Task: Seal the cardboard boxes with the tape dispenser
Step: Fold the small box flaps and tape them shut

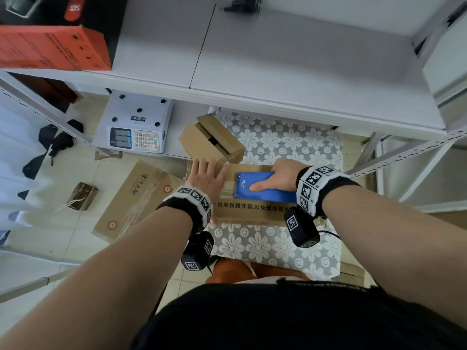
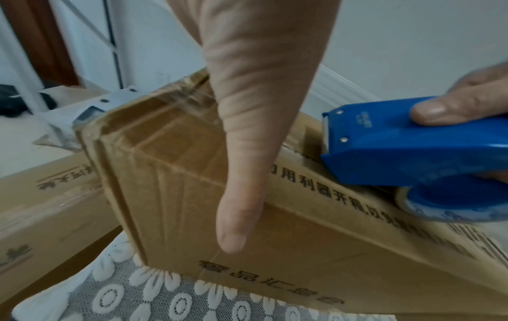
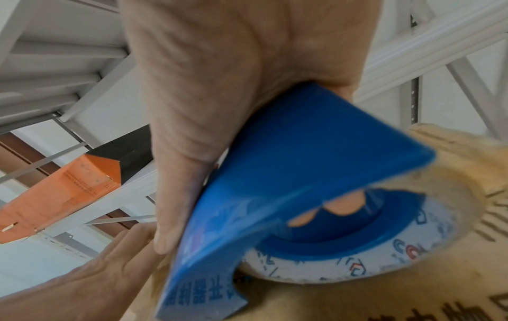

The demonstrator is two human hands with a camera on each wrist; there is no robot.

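A brown cardboard box (image 1: 250, 210) with printed black characters lies on a lace-covered surface. Its top seam carries clear tape (image 2: 189, 102) near the left end. My right hand (image 1: 280, 176) grips a blue tape dispenser (image 1: 262, 184) that rests on the box top, thumb laid along its blue cover. The tape roll (image 3: 384, 249) sits under that cover against the cardboard. My left hand (image 1: 206, 176) lies flat on the box's left end, fingers straight, thumb (image 2: 241, 195) hanging down over the front face of the box (image 2: 274, 249).
A smaller cardboard box (image 1: 211, 140) with loose flaps stands just behind. A flat carton (image 1: 136, 198) lies on the floor at left, beside a white scale (image 1: 136, 125). A white shelf (image 1: 278, 72) overhangs the work spot; an orange box (image 1: 50, 49) sits on it.
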